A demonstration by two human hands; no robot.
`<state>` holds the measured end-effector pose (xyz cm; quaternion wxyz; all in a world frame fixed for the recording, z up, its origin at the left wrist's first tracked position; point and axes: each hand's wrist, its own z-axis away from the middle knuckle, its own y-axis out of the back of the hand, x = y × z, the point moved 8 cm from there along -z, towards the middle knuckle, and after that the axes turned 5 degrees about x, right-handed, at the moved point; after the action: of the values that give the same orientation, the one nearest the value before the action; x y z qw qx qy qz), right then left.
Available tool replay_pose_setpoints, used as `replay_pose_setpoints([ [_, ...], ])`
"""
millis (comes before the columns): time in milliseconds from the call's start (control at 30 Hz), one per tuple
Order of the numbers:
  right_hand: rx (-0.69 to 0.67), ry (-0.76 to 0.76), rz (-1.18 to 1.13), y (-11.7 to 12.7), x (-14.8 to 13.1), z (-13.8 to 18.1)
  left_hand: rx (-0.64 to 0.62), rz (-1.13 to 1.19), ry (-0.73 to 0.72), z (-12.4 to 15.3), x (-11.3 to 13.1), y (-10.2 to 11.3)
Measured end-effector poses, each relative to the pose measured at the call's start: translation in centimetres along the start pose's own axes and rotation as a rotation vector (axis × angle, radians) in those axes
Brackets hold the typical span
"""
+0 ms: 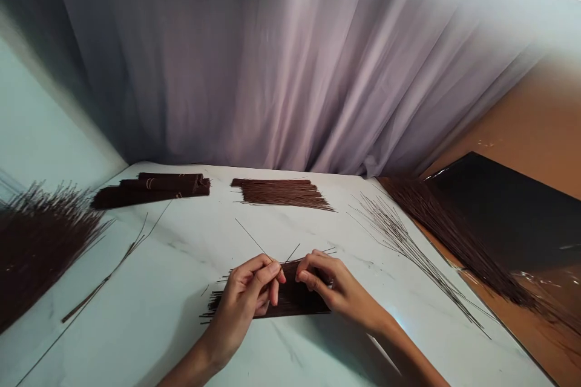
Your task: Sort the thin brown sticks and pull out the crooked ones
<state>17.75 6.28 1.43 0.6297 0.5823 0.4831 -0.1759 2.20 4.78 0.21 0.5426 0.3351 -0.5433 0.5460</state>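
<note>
My left hand (247,290) pinches a thin dark stick (250,237) between thumb and forefinger; its far end slants up to the left. My right hand (333,284) is just to the right, fingers curled and thumb against forefinger; whatever it may grip is too small to make out. Beneath both hands lies a flat row of dark brown sticks (295,302), partly covered by the fingers. A short strand (293,253) sticks up between the hands.
Rolled brown bundles (170,186) lie at the back left of the white table (313,351), beside a flat stack (281,192). Loose sticks (408,242) fan out at right, near a long dark bundle (472,248). Bushy sticks (40,248) and a thin cluster (106,278) lie left.
</note>
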Motion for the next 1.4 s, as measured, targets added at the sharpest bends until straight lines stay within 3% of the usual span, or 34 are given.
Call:
replay_pose_setpoints([
  [100, 0.030, 0.060, 0.064, 0.7, -0.4, -0.5, -0.080, -0.065, 0.020, 0.4, -0.4, -0.8],
  [233, 0.240, 0.356, 0.292, 2.7, -3.6, 0.1, -0.227, -0.383, -0.043, 0.6, -0.7, -2.2],
  [333, 0.410, 0.504, 0.387, 3.2, -5.8, 1.8, -0.048, -0.442, -0.148, -0.2, 0.8, -0.9],
  [400, 0.411, 0.493, 0.334, 2.4, -5.5, 2.5, 0.077, -0.364, -0.157, -0.7, 1.6, 0.4],
  [467, 0.317, 0.443, 0.256, 0.7, -3.9, 2.6, 0.104, -0.275, -0.138, -1.0, 1.9, 1.1],
  [567, 0.200, 0.351, 0.215, -0.9, -1.4, 2.0, 0.008, -0.145, -0.070, -1.0, 1.5, 0.4],
  [667, 0.177, 0.284, 0.250, 0.0, -0.6, 0.9, -0.099, -0.071, 0.010, -0.3, 0.8, -0.7],
  [767, 0.199, 0.354, 0.359, 1.8, -2.5, 0.5, -0.271, -0.194, 0.082, 0.7, -0.1, -2.2],
  [833, 0.283, 0.490, 0.486, 2.7, -4.7, 1.0, -0.306, -0.347, 0.061, 0.8, -0.5, -2.4],
  [933, 0.434, 0.645, 0.581, 2.5, -7.0, 2.7, -0.097, -0.470, -0.094, -0.4, 0.4, -0.7],
  [1000, 0.450, 0.602, 0.505, 1.8, -6.4, 3.2, 0.031, -0.401, -0.123, -1.0, 0.9, 0.8],
  [1067, 0.391, 0.503, 0.393, 0.8, -4.7, 3.1, 0.049, -0.270, -0.068, -1.4, 0.9, 1.4],
  [1267, 0.227, 0.301, 0.290, 0.1, -0.5, 1.3, -0.037, -0.071, 0.075, -0.5, 0.4, 0.5],
  [1400, 0.222, 0.386, 0.445, 1.5, -2.0, 0.3, -0.200, -0.164, 0.135, 0.7, -1.0, -1.8],
])
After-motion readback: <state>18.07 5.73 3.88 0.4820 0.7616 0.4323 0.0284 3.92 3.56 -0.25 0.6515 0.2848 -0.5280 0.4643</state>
